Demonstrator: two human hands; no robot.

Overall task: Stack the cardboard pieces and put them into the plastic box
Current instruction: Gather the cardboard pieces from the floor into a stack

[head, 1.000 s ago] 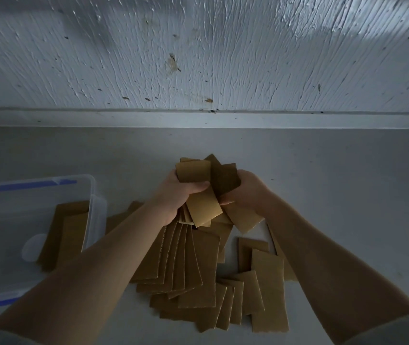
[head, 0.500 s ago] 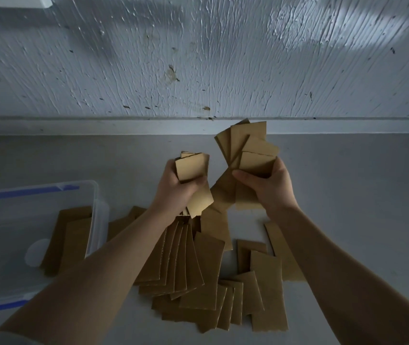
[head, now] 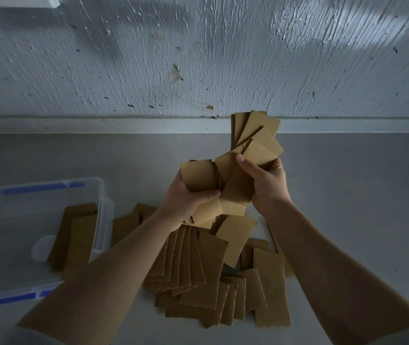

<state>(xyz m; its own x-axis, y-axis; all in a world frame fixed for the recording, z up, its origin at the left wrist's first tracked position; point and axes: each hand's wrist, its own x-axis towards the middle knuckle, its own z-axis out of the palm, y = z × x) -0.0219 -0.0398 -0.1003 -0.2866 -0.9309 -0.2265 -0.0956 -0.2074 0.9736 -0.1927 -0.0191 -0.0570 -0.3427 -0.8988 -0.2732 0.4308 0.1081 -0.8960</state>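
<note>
Both hands grip cardboard above the floor: the left hand point(head: 186, 197) clasps a small bundle point(head: 198, 179), the right hand point(head: 268, 185) a fanned bunch point(head: 255, 138). Loose cardboard pieces point(head: 211, 275) lie scattered beneath, beside the plastic box point(head: 99, 192) holding several more.

Half a second ago our two handfuls were apart; now our right hand point(head: 268, 185) has brought its fanned cardboard pieces point(head: 255, 140) left until they overlap the bundle point(head: 199, 178) in our left hand point(head: 186, 197). A second ago both hands were lower, close over the pile point(head: 213, 282) on the floor.
</note>
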